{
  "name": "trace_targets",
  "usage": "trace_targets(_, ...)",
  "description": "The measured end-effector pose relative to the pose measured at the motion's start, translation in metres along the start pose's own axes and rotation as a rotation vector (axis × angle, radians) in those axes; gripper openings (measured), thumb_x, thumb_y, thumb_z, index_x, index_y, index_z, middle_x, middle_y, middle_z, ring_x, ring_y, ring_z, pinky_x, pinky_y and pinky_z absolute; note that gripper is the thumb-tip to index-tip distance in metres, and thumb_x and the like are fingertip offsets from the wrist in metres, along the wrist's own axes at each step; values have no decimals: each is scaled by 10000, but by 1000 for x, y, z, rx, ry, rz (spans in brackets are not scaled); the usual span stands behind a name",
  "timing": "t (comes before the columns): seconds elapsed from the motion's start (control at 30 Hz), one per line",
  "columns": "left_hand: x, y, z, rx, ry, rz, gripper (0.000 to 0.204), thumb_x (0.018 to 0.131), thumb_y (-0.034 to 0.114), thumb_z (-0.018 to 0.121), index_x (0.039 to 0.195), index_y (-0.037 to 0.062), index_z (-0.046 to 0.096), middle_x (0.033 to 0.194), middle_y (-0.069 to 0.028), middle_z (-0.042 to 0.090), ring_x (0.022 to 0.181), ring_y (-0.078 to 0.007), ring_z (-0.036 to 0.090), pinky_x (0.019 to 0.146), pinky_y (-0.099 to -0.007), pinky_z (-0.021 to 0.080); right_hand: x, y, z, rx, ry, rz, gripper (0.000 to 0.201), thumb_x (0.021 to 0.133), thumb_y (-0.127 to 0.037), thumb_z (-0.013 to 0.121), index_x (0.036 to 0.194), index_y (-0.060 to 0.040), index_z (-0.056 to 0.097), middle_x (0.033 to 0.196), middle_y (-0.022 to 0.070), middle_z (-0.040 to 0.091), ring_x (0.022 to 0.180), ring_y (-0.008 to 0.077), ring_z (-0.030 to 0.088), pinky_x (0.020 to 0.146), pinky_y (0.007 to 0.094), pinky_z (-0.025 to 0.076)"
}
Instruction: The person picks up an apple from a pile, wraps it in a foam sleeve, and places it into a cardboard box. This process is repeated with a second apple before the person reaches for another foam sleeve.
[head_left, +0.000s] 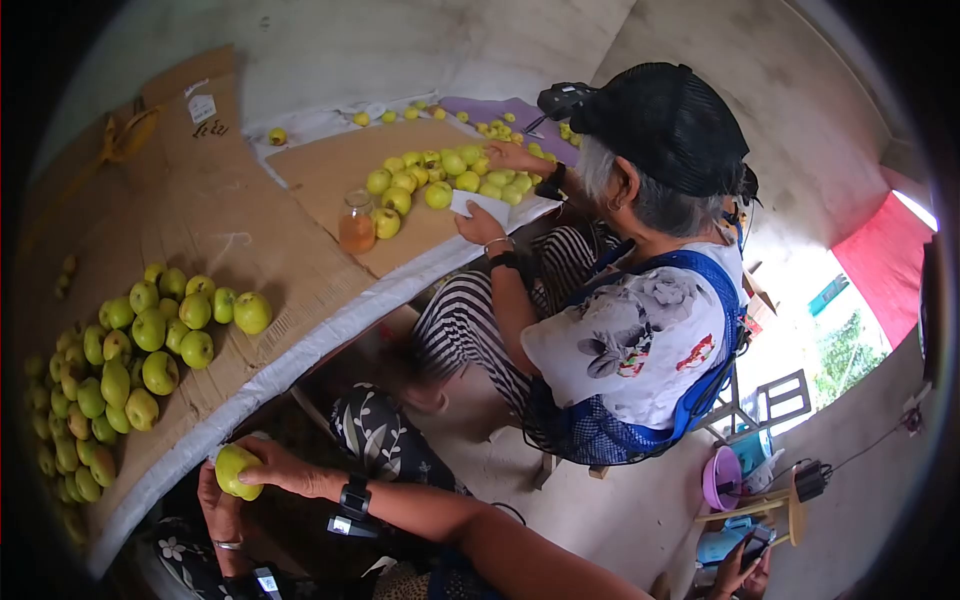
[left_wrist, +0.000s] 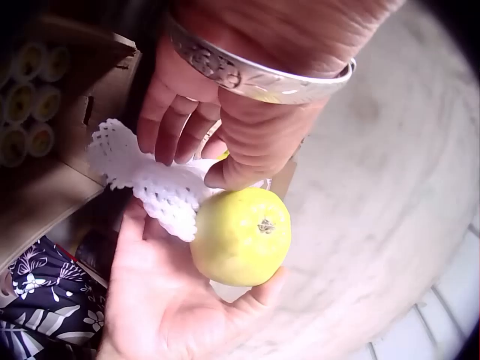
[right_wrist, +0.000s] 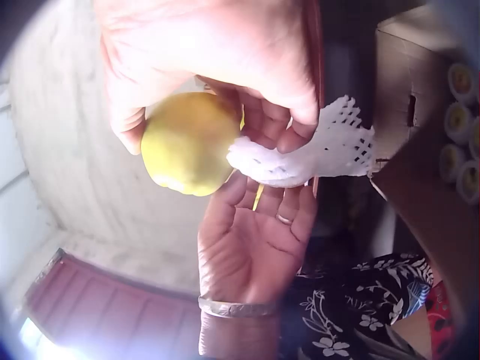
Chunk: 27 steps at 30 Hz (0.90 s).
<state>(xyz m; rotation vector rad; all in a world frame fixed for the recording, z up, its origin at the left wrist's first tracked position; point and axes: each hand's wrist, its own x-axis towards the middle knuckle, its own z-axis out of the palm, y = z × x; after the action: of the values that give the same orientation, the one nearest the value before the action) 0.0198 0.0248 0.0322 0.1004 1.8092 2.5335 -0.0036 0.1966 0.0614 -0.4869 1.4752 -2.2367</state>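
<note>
A yellow-green apple [head_left: 238, 472] is gripped by my right hand [head_left: 290, 474], its thumb and fingers around the fruit, just off the table's near edge. My left hand [head_left: 222, 512], with a bangle on the wrist, is close against the apple's lower side. In the left wrist view its thumb and fingers pinch a white foam net sleeve [left_wrist: 161, 187], which lies against the apple's side. In the right wrist view the sleeve's loose meshed end sticks out past my right fingertips, and most of the apple is bare.
A pile of apples [head_left: 120, 370] lies on the cardboard-covered table [head_left: 270, 250]. Beyond, another person [head_left: 640, 310] sits handling a white piece among more apples, near a jar [head_left: 356, 225] of amber liquid. An open carton [left_wrist: 75, 150] holds several net-wrapped apples beside my lap.
</note>
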Motion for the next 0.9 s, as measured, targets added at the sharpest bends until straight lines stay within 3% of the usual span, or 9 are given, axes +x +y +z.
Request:
trace_targets(0.13,-1,9,3,-219,-24,-162,328,861,107,505,1171,3,478,1113,-88,561,1011,-186,554,879,-312,444,0,7,-6,370,32,92,442,814,-220,582,1195,-35,456,1106,74,518,1041,173,509,867,353,447)
trace_targets(0.27,6,-7,0,-182,150,-160,231,844,89,548,1059,6,566,995,-83,612,891,-174,597,772,-294,489,11,21,-21,760,-3,205,424,847,-226,538,1214,-33,449,1181,97,520,1077,217,512,922,418,417)
trace_targets(0.37,-6,4,7,-404,202,-150,175,839,48,523,1006,26,571,993,-82,613,894,-185,605,795,-325,499,2,11,-10,763,89,195,468,825,-308,560,1202,-51,456,1181,89,527,1083,235,509,938,423,394)
trace_targets(0.57,-5,4,4,-340,239,-180,182,809,-33,549,972,43,574,956,-54,621,842,-162,626,720,-306,534,2,2,-13,765,143,263,483,798,-422,560,1158,-109,482,1124,69,548,1034,214,524,877,381,410)
trace_targets(0.67,-2,-3,5,-252,275,-214,185,790,-36,568,952,53,579,925,-39,623,797,-141,622,677,-293,532,3,5,-11,708,202,224,495,806,-423,549,1178,-104,473,1143,70,542,1053,207,516,880,377,411)
trace_targets(0.77,4,-26,16,-121,364,-94,174,757,-30,577,912,49,583,834,-19,614,710,-102,582,609,-244,489,-7,-3,-23,668,245,179,507,820,-376,559,1218,-81,451,1175,59,525,1087,175,494,898,353,404)
trace_targets(0.83,5,-12,-8,204,527,155,149,752,-35,612,878,34,575,778,-2,584,686,-83,540,599,-220,456,5,9,-13,268,-35,88,534,812,-291,602,1254,-53,423,1196,38,506,1103,140,467,917,318,394)
trace_targets(0.87,5,-8,-13,573,548,207,146,749,-39,609,876,20,566,778,-2,580,676,-76,528,593,-214,445,1,6,-7,277,-49,83,537,798,-260,626,1248,-43,429,1180,30,506,1088,125,464,915,298,391)
trace_targets(0.9,4,3,-2,683,556,188,127,767,-52,569,872,20,564,778,3,576,671,-68,513,606,-213,438,-5,0,3,291,-74,80,542,784,-229,650,1242,-34,435,1163,21,506,1073,110,461,914,278,388)
